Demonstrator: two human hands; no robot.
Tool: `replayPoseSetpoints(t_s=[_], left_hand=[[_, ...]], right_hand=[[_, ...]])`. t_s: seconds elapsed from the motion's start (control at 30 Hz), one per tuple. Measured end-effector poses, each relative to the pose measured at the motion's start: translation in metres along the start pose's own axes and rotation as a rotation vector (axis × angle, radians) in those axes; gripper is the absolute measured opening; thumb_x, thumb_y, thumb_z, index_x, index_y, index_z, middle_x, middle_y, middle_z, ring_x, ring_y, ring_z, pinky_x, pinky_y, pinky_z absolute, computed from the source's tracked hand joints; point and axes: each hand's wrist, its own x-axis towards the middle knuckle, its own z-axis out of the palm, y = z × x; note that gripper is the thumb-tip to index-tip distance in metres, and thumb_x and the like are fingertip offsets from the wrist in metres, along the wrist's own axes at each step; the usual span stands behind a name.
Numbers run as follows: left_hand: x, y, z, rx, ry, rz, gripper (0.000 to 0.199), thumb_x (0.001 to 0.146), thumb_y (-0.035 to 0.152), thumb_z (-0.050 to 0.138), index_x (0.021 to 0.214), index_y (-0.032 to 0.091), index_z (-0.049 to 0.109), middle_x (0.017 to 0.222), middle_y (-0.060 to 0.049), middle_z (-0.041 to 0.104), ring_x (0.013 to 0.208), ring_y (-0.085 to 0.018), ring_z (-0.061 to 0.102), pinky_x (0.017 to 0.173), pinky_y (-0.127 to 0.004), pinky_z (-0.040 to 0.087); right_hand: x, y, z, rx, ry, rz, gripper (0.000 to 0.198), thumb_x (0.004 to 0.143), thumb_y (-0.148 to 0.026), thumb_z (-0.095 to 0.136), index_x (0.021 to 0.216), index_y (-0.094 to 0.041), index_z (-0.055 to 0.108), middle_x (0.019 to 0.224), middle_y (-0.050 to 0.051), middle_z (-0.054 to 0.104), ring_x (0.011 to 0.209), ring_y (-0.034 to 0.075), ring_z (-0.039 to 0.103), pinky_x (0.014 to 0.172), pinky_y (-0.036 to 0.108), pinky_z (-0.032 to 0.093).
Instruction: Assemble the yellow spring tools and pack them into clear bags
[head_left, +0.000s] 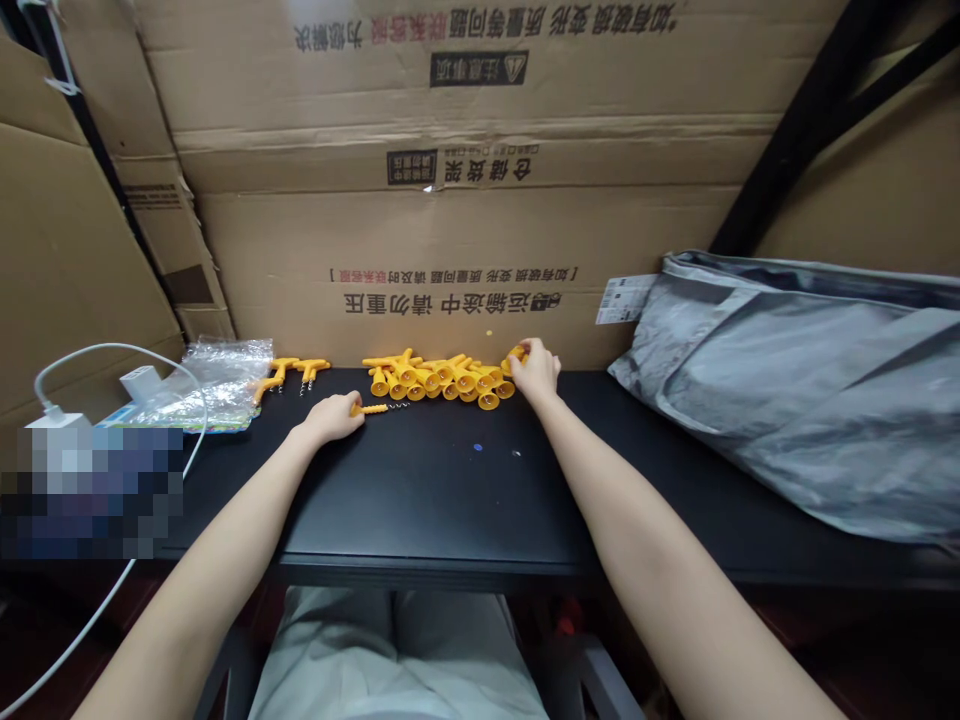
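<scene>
My left hand is closed around the handle end of a yellow corkscrew, whose metal spiral points right, just above the black table. At the right end of a pile of yellow funnel-ended plastic pieces, my right hand has its fingers closed on a yellow plastic piece. My fingers partly cover that piece, so its full shape is hidden. Most of the heaped pieces turn their round open ends toward me. Left of the pile lie several yellow T-handled corkscrews with bare spirals.
A cardboard wall stands behind the black table. On the right rests a large grey bag. Clear plastic packaging, a white charger and its cable occupy the left side. A small blue speck lies mid-table.
</scene>
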Motion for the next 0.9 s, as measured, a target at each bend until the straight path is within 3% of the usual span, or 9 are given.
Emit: replayPoseSetpoints(t_s=[0.07,0.2,0.37,0.47,0.6,0.73,0.9], left_hand=[[0.0,0.0,0.0,-0.001,0.002,-0.004,0.027,0.082,0.034,0.047,0.105,0.023,0.058,0.101,-0.009,0.068,0.095,-0.025,0.064,0.079,-0.033,0.047],[-0.001,0.001,0.0,-0.039,0.008,0.0,0.025,0.081,0.032,0.048,0.103,0.023,0.058,0.097,-0.009,0.069,0.091,-0.025,0.064,0.076,-0.033,0.047],[-0.001,0.002,0.0,-0.087,0.03,0.005,0.026,0.079,0.031,0.051,0.103,0.023,0.056,0.092,-0.007,0.069,0.086,-0.023,0.064,0.073,-0.03,0.046],[-0.001,0.002,0.0,-0.105,0.029,0.01,0.028,0.079,0.033,0.052,0.105,0.023,0.055,0.089,-0.006,0.069,0.084,-0.022,0.064,0.072,-0.029,0.045],[0.0,0.001,0.001,-0.147,0.038,0.005,0.029,0.078,0.032,0.053,0.105,0.023,0.055,0.087,-0.005,0.069,0.083,-0.021,0.064,0.072,-0.028,0.045],[0.0,0.0,0.002,-0.176,0.046,0.0,0.029,0.077,0.031,0.053,0.105,0.023,0.054,0.085,-0.004,0.068,0.081,-0.02,0.063,0.071,-0.027,0.044],[0.001,-0.001,0.003,-0.173,0.058,0.024,0.029,0.077,0.033,0.053,0.104,0.024,0.054,0.083,-0.003,0.067,0.078,-0.02,0.062,0.068,-0.027,0.042]], right_hand=[[-0.001,-0.012,-0.008,0.123,0.074,0.028,0.033,0.082,-0.028,0.044,0.114,-0.02,0.046,0.119,0.013,0.059,0.109,0.026,0.055,0.099,0.044,0.037],[-0.01,-0.043,-0.024,0.303,0.173,0.053,0.035,0.088,-0.035,0.036,0.117,-0.018,0.041,0.117,0.014,0.056,0.108,0.024,0.056,0.093,0.038,0.044],[-0.038,-0.07,-0.022,0.641,0.07,0.059,0.041,0.084,-0.046,0.044,0.114,-0.019,0.04,0.117,0.014,0.052,0.092,0.022,0.061,0.062,0.031,0.054],[-0.056,-0.076,-0.014,0.585,-0.026,-0.001,0.036,0.08,-0.044,0.05,0.107,-0.02,0.045,0.111,0.011,0.057,0.087,0.022,0.063,0.068,0.034,0.055],[-0.076,-0.081,-0.008,0.455,-0.121,-0.133,0.031,0.081,-0.039,0.049,0.106,-0.021,0.049,0.109,0.011,0.061,0.095,0.023,0.061,0.082,0.039,0.051],[-0.089,-0.09,-0.005,0.402,-0.204,-0.221,0.035,0.078,-0.034,0.053,0.111,-0.021,0.048,0.108,0.01,0.061,0.094,0.023,0.061,0.083,0.039,0.049],[-0.096,-0.094,-0.003,0.237,-0.259,-0.484,0.025,0.074,-0.021,0.055,0.099,-0.019,0.055,0.099,0.009,0.062,0.097,0.025,0.057,0.086,0.038,0.045]])
